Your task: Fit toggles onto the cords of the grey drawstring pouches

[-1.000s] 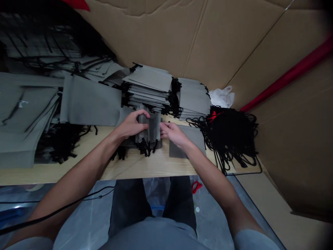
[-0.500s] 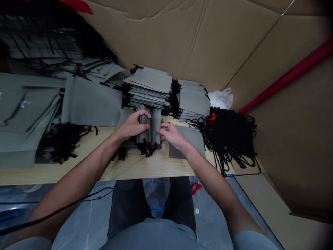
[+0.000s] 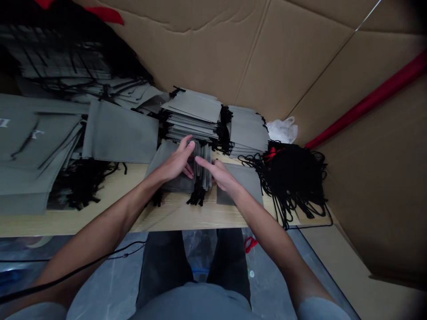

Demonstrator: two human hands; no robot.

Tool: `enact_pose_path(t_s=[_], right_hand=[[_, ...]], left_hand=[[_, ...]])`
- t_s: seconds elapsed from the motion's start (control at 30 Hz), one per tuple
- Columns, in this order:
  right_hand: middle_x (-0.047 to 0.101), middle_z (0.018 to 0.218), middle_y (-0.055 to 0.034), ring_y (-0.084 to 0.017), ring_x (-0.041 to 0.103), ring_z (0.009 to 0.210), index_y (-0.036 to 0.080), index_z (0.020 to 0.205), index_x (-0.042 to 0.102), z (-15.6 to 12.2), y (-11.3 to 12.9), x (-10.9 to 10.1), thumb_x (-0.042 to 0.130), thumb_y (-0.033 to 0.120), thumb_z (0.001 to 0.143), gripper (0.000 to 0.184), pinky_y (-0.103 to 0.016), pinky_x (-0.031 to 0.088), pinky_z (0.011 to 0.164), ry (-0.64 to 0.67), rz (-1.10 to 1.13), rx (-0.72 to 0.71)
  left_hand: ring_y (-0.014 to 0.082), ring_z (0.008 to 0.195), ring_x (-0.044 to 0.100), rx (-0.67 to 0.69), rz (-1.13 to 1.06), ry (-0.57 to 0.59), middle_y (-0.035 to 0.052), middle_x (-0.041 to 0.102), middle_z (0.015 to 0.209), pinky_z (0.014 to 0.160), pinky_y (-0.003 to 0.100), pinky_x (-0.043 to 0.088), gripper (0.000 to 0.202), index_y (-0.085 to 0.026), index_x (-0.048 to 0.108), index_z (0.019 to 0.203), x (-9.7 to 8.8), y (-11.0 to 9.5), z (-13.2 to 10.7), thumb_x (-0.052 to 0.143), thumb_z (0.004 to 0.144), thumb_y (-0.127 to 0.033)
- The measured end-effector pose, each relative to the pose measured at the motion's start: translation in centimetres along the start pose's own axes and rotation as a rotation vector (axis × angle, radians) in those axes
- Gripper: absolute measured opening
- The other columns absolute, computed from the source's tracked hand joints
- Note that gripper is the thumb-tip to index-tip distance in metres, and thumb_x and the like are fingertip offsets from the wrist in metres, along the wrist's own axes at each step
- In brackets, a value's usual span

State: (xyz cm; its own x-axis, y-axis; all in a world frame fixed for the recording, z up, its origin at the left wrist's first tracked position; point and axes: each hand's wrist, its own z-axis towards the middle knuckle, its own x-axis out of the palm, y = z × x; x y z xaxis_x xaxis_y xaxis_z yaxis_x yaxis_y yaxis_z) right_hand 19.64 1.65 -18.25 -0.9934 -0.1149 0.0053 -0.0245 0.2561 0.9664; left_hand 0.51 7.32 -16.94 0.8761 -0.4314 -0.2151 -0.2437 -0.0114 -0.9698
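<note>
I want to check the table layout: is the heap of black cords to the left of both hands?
No, the black cords lie to the right of the right hand, past a flat gray sheet.

The bundle is a thick sheaf of thin, matte grey fabric pieces, pressed together side by side and standing on edge, their narrow edges facing up. Its layers run from far to near, packed closely on the left and slightly looser on the right. At the near end, short black cord ends gather in a ragged tuft. The bundle is held between the thumb and fingers of the right hand. Directly left of it, flat grey pieces lie on the surface, partly covered.
</note>
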Motion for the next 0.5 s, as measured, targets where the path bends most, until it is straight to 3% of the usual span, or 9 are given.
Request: enact_pose_path(t_s=[0.13, 0.3, 0.4, 0.5], right_hand=[[0.081, 0.123, -0.0076, -0.022, 0.08, 0.106, 0.016, 0.125, 0.078, 0.8, -0.7, 0.7, 0.083, 0.037, 0.109, 0.027, -0.042, 0.071, 0.094, -0.059, -0.065, -0.063], [0.079, 0.114, -0.0056, -0.019, 0.078, 0.093, 0.015, 0.122, 0.076, 1.0, -0.8, 0.2, 0.08, 0.038, 0.111, 0.026, -0.035, 0.07, 0.083, -0.081, -0.093, -0.044], [0.079, 0.118, -0.0066, -0.02, 0.079, 0.097, 0.016, 0.126, 0.076, 0.5, 0.1, -1.2, 0.08, 0.039, 0.112, 0.028, -0.037, 0.071, 0.085, -0.075, -0.061, -0.08], [0.079, 0.118, -0.0068, -0.02, 0.079, 0.096, 0.016, 0.126, 0.076, -0.1, 1.0, -2.7, 0.079, 0.04, 0.111, 0.029, -0.037, 0.071, 0.085, -0.106, -0.033, -0.157]], left_hand=[[0.0239, 0.064, 0.079, -0.022, -0.045, 0.013, 0.0179, 0.076, 0.128, 0.062, 0.041, 0.07, 0.087, -0.031, 0.044, 0.17, 0.1, -0.3, -0.4, 0.044, 0.107, -0.09], [0.0248, 0.066, 0.08, 0.072, -0.055, -0.042, 0.0189, 0.08, 0.118, 0.062, 0.039, 0.069, 0.083, -0.017, 0.069, 0.135, -1.6, -1.4, -0.5, 0.057, 0.1, -0.092], [0.0244, 0.079, 0.079, 0.208, -0.028, -0.198, 0.0159, 0.079, 0.109, 0.069, 0.037, 0.066, 0.074, -0.016, 0.074, 0.116, -3.9, -2.3, -0.5, 0.059, 0.102, -0.087], [0.0292, 0.119, 0.074, 0.313, 0.024, -0.452, 0.0141, 0.076, 0.125, 0.099, 0.039, 0.064, 0.062, -0.018, 0.074, 0.121, -6.5, -2.5, -0.5, 0.064, 0.105, -0.076]])
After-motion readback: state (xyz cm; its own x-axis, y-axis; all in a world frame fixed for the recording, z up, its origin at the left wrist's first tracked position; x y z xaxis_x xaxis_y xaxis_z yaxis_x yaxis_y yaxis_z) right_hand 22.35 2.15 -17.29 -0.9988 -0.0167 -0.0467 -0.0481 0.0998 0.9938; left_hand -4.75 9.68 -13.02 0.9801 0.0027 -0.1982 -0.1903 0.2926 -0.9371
